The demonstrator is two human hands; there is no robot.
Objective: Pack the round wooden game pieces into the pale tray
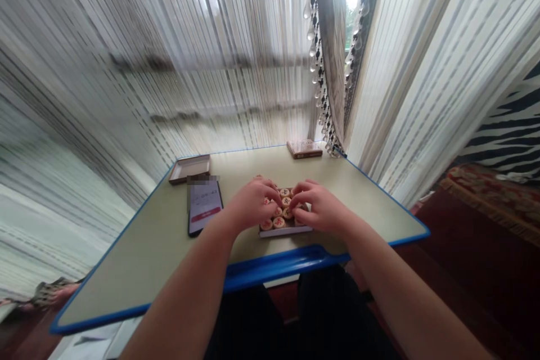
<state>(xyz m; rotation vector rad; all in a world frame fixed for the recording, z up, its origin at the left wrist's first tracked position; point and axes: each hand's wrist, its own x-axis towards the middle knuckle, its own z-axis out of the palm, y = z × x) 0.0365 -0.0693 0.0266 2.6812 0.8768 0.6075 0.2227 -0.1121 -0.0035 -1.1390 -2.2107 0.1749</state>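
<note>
A shallow box tray [283, 232] on the table holds several round wooden Chinese chess pieces [279, 223], marked with red characters on the left and black ones toward the middle. My left hand [253, 202] reaches over the tray's left side, thumb and fingers closing on a red-marked piece [277, 212]. From the other side my right hand [318, 205] comes in, its fingers bent together at a piece beside the black-marked ones [286, 202]. Both hands cover part of the tray, and the right fingertips hide much of what they touch.
A phone [205, 205] with a lit screen lies left of my left hand. Behind it is a box lid or empty tray [189, 169]. A flat brown box [304, 149] sits at the table's far edge. The pale table [147, 259] has a blue rim; string curtains [236, 84] hang behind.
</note>
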